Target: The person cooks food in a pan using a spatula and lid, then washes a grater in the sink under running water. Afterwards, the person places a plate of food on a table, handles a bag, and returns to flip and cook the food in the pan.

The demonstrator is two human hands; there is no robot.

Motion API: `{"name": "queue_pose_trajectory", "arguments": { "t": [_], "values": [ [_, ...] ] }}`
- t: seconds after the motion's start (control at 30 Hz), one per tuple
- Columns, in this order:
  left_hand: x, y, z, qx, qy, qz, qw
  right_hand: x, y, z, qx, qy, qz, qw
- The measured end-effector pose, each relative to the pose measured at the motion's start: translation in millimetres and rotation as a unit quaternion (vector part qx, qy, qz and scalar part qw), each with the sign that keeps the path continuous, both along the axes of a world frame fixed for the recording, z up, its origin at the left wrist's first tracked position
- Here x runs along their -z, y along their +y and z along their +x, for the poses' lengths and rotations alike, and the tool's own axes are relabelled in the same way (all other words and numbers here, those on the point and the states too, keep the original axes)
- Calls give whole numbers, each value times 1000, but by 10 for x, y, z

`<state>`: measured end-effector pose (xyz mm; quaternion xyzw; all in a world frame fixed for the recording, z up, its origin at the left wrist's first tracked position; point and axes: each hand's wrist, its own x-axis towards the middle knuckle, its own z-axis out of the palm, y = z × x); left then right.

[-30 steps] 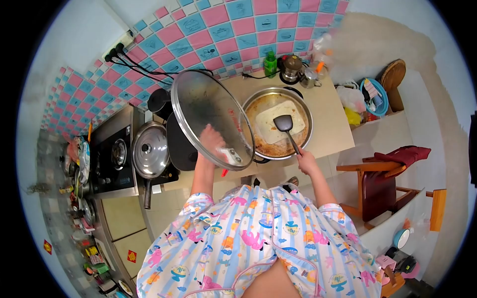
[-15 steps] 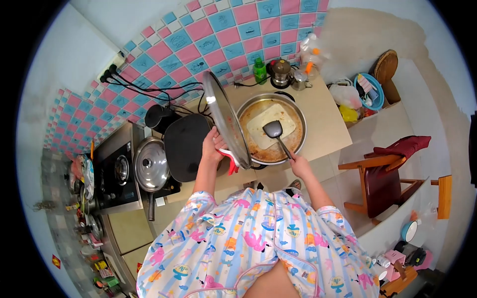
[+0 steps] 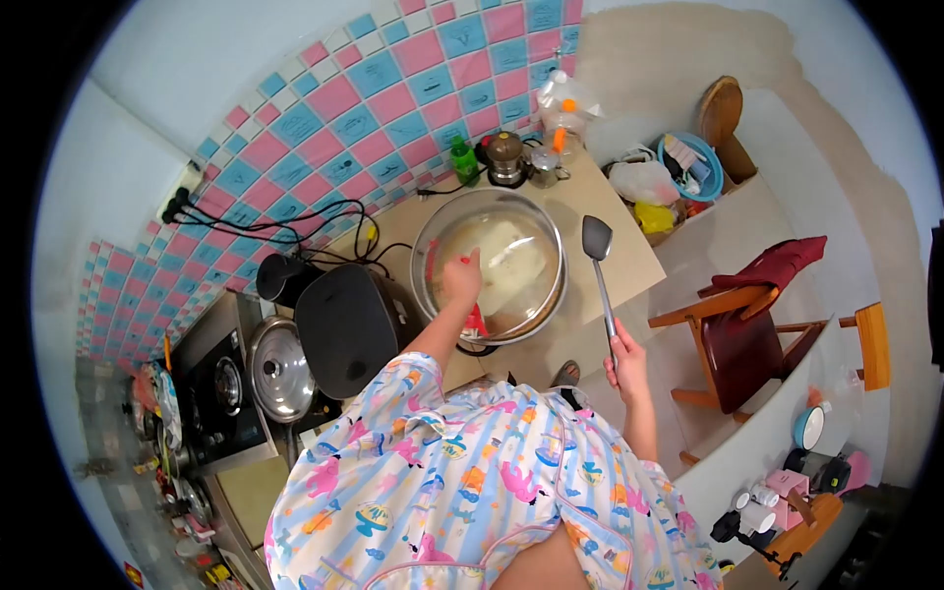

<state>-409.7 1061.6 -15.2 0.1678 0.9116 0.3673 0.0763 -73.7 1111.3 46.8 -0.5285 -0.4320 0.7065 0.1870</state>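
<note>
A glass lid [image 3: 511, 214] with a metal rim lies over the round electric pan [image 3: 553, 313], slightly off-centre to the left. Through the glass shows a pale flat piece of food [image 3: 513, 265], blurred by reflections. My left hand [image 3: 462, 280] is closed at the middle of the lid, on its handle, which the fingers mostly hide. Something red [image 3: 476, 321] hangs beside that wrist. Out to the right, over the counter's front edge, my right hand [image 3: 626, 364] grips the handle of a dark spatula [image 3: 597, 239], its blade raised and away from the pan.
Left of the pan stands a black square appliance [image 3: 346, 329], then a lidded steel frying pan [image 3: 282, 369] and a gas stove [image 3: 221, 393]. A green bottle [image 3: 463, 160] and a coffee grinder [image 3: 505, 159] line the wall. A chair [image 3: 737, 359] stands at right.
The lid has gone from tilted upright beside the pan to lying over it, with my left hand on top. My right hand has drawn the spatula out of the pan, to the right.
</note>
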Motion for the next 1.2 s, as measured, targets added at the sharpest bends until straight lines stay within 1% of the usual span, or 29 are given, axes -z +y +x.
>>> {"name": "queue_pose_trajectory", "arguments": {
  "t": [0.07, 0.2, 0.27, 0.37, 0.47, 0.57, 0.67, 0.73, 0.8, 0.87, 0.97, 1.07, 1.17, 1.2],
  "values": [
    [215, 76, 68, 10, 4, -17, 1000, -2, -29, 77, 14, -18, 10, 1000],
    [397, 167, 209, 1, 10, -85, 996, 80, -32, 198, 24, -30, 19, 999],
    [470, 172, 277, 1, 12, -88, 996, 99, -2, 231, 19, -30, 17, 999],
    [537, 184, 316, -5, 13, -87, 996, 229, 81, 273, 8, -10, 23, 1000],
    [570, 179, 348, -14, 20, -71, 997, 344, 211, 270, -17, -22, 45, 999],
    [498, 180, 363, -17, 24, -77, 997, 490, 353, 219, -23, -17, 74, 997],
    [467, 219, 380, -22, 24, -75, 997, 862, 497, 164, -22, -1, 122, 992],
    [492, 224, 390, -26, 28, -69, 997, 1250, 616, 100, -25, -30, 202, 979],
    [550, 238, 381, -29, 33, -65, 997, 1589, 738, 18, -29, -58, 254, 965],
    [534, 247, 392, -32, 42, -77, 996, 1805, 875, -106, -32, -85, 280, 956],
    [583, 274, 380, -36, 60, -93, 993, 1796, 1051, -329, -72, -153, 216, 962],
    [605, 309, 356, -34, 69, -116, 990, 1977, 1109, -521, -36, -166, 307, 937],
    [535, 358, 392, -41, 66, -151, 986, 2167, 1146, -623, -50, -217, 306, 926],
    [517, 368, 397, -46, 64, -163, 983, 2199, 1149, -649, -54, -226, 285, 930]
  ]
}}
